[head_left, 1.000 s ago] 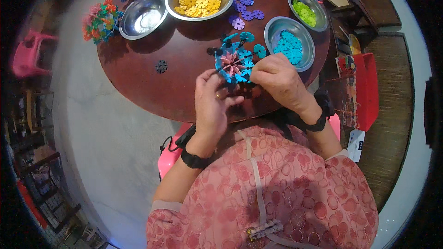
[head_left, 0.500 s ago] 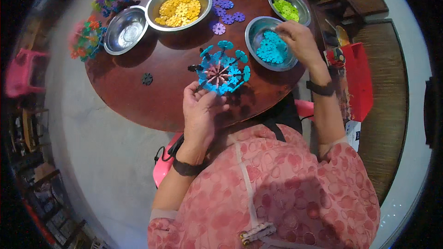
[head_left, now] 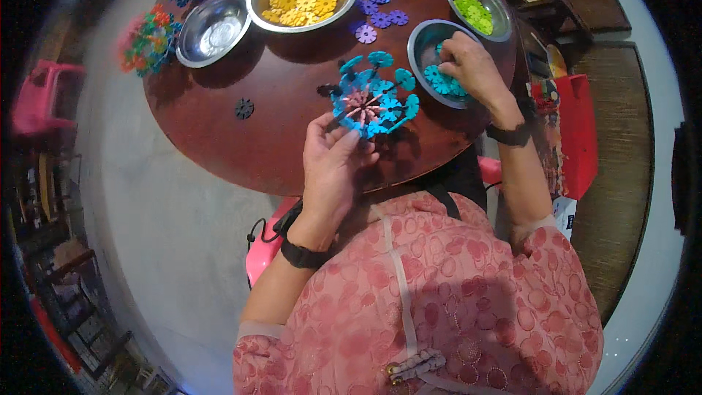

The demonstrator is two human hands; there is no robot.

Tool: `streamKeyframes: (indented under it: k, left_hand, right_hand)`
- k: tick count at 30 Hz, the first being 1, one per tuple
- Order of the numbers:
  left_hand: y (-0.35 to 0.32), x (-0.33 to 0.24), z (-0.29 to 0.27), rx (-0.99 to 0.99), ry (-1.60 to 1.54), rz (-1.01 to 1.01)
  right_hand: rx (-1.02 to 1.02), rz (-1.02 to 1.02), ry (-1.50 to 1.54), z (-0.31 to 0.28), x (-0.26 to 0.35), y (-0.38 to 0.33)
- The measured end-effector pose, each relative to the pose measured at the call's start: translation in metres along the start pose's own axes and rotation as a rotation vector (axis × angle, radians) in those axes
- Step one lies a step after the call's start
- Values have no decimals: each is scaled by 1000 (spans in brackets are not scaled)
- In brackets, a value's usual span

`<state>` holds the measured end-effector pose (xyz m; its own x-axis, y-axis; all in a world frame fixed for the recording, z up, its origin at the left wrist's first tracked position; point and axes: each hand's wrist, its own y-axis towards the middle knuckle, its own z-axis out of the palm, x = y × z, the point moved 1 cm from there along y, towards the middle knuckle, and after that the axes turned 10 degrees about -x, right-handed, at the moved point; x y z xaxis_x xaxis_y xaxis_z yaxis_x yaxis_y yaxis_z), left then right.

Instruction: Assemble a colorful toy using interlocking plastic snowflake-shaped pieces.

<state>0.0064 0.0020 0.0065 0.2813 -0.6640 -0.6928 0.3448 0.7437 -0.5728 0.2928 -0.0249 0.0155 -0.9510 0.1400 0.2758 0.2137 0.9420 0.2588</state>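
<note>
**Our right hand (head_left: 472,66) is now in the round steel bowl (head_left: 411,66) instead of beside the blue, pink and black plastic disc assembly (head_left: 363,104)**

Our left hand (head_left: 336,161) pinches the near rim of the assembly between thumb and fingers, in front of our body at the near part of the dark red-brown wooden tabletop (head_left: 285,117). Our right fingers bunch together inside the bowl, among loose notched blue plastic discs (head_left: 442,82); whether they pinch one, we cannot tell.

The pink core is joined, and blue discs ring it. More blue discs stand out along the far and right sides, while on the left a dark outer disc (head_left: 326,91) juts out with no blue one visible on it. We judge the outer round only partly filled, with the left side least complete and plenty of blue discs left to draw on.

The bowl's rim stands just right of the outermost discs, so we have a short path between our hands, over that rim. The tabletop's curved near edge passes beneath our left wrist. Our widest room lies leftward, where a single flat black notched disc (head_left: 244,108) sits well apart; flat purple notched discs (head_left: 379,20) lie beyond the assembly.
</note>
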Motion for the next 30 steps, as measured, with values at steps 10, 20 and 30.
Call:
streamKeyframes:
  k: [10, 20, 30]
  left_hand:
    - [-4, 0, 1, 75, 37, 30]
    - [-10, -1, 4, 64, 209, 86]
    - [-12, 0, 4, 117, 140, 113]
  right_hand:
    - [-174, 194, 503, -43, 60, -20]
    - [40, -149, 415, -24, 114, -33]
    - [83, -144, 435, -15, 118, -37]
